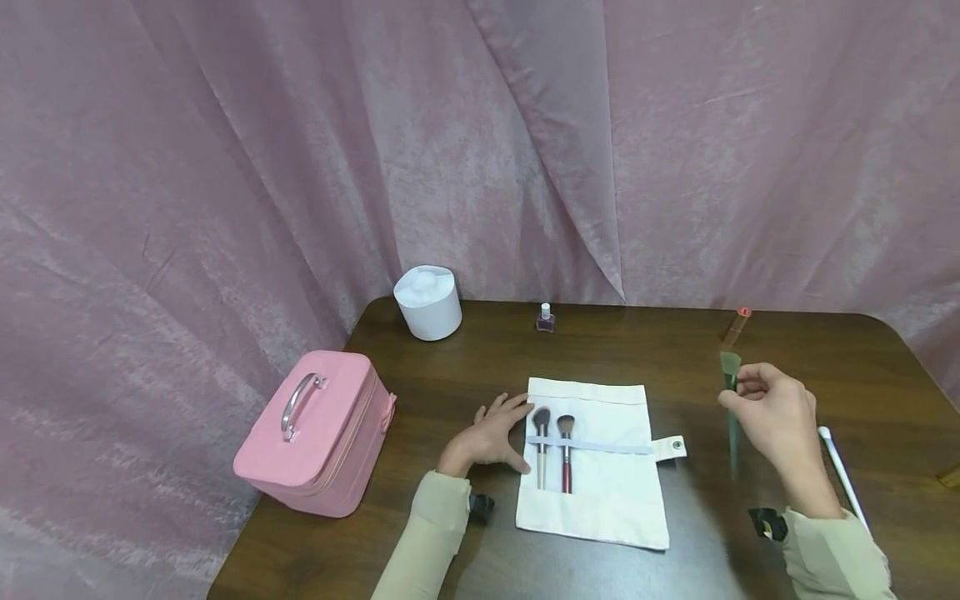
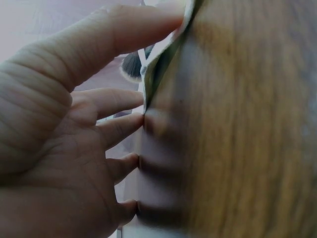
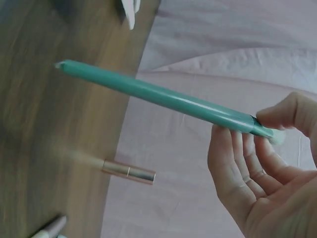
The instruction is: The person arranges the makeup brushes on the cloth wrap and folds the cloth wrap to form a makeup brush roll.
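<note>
My right hand (image 1: pixel 776 412) pinches a green makeup brush (image 3: pixel 158 96) near its bristle end, between thumb and fingers. In the head view the brush is upright above the table's right side, pale bristles at the top and handle pointing down. My left hand (image 1: pixel 491 435) lies at the left edge of a white cloth brush roll (image 1: pixel 615 502), fingers spread, thumb and fingertips at the cloth's edge. Unfolded flat, the roll holds a dark-bristled brush with a pale handle (image 1: pixel 542 473) and another with a red handle (image 1: pixel 567 477), both under a grey elastic band (image 1: pixel 607 447).
A pink case (image 1: pixel 307 425) with a metal handle stands left. Along the back are a white paper roll (image 1: pixel 429 308), a nail polish bottle (image 1: pixel 545 321) and a lipstick tube (image 1: pixel 737 327). A white stick (image 1: pixel 843 475) lies right of my right hand. A snap tab (image 1: pixel 670 448) juts from the roll.
</note>
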The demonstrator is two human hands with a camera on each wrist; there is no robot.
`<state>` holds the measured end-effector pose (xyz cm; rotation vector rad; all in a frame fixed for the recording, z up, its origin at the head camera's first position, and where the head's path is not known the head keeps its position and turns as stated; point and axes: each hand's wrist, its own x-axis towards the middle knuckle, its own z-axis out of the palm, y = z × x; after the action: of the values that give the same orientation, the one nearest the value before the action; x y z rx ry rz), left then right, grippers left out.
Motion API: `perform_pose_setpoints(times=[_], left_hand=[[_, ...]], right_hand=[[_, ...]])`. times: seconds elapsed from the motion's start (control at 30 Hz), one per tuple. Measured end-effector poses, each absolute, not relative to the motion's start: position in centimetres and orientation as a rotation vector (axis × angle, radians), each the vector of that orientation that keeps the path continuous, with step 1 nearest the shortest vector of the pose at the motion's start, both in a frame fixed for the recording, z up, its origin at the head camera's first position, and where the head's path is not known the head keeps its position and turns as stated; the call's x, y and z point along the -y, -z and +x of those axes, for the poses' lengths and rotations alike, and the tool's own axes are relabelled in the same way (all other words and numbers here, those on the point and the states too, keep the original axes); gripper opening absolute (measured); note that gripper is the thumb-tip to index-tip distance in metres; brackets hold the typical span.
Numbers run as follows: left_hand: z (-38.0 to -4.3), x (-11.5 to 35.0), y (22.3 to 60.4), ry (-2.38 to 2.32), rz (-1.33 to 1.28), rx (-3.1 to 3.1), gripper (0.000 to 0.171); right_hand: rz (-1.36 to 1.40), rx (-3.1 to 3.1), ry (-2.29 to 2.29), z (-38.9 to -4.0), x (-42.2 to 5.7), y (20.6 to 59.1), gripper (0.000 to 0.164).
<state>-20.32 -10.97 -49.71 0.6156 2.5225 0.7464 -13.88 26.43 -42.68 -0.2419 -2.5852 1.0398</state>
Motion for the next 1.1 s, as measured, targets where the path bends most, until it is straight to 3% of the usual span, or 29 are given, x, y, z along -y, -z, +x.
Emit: perform_pose_setpoints(times=[0.3,1.1], left_hand=[[-20.4,11.0,50.2,-0.72,0.606,-2.52,0.097],[-20.5,11.1,50.0,-0.741,0.633,-2.528,0.098]], right_hand=[[-0.335,2.455,-1.133,-14.3,-24.4,42.6,0.025],[-0.196,2.333,-1.205,-16.4,-20.0,41.9,0.02]])
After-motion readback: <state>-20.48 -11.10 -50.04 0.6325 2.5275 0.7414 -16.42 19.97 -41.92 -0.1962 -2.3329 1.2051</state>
